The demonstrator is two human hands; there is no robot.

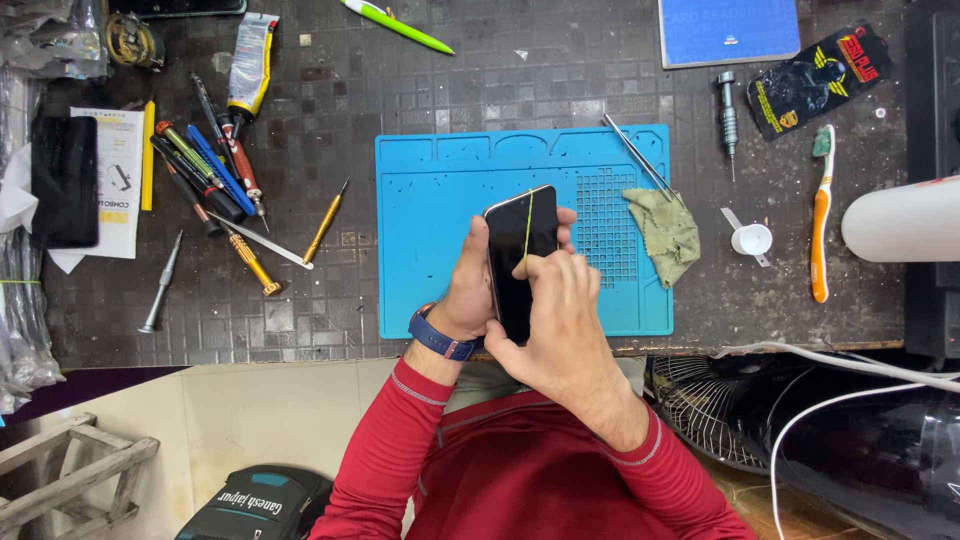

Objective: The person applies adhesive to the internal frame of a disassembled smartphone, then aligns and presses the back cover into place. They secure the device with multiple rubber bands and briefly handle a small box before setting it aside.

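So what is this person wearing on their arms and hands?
Both arms are covered by long red sleeves with a thin pale stripe ringing each one near the cuff. The left wrist carries a dark blue wristband, like a watch strap. The left hand and right hand are bare: no gloves and no rings that can be seen.

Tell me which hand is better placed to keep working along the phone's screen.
Right, likely. The right hand already has fingers pinched on the thin yellow strip crossing the black smartphone; the left hand grips its side.
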